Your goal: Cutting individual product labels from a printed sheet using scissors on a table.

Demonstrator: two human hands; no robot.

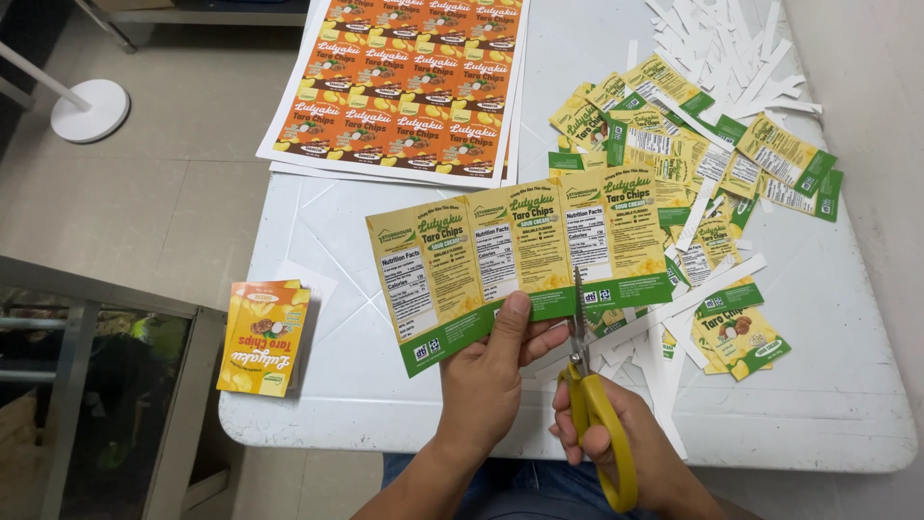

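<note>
Nearest the table's [385,404] front edge, the right hand [616,438] is closed through the yellow scissors [592,395], whose blades bite into the lower edge of the yellow-green label strip [520,260]; how far they are parted is hard to tell. The left hand [486,380] pinches that strip, thumb on top. Right of the strip lie cut labels [731,164] and white paper offcuts [731,39]. Beyond the strip sits an orange printed sheet [409,82].

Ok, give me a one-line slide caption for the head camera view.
Left hand holds a yellow label strip while the right hand cuts it with yellow scissors over a white table.
</note>
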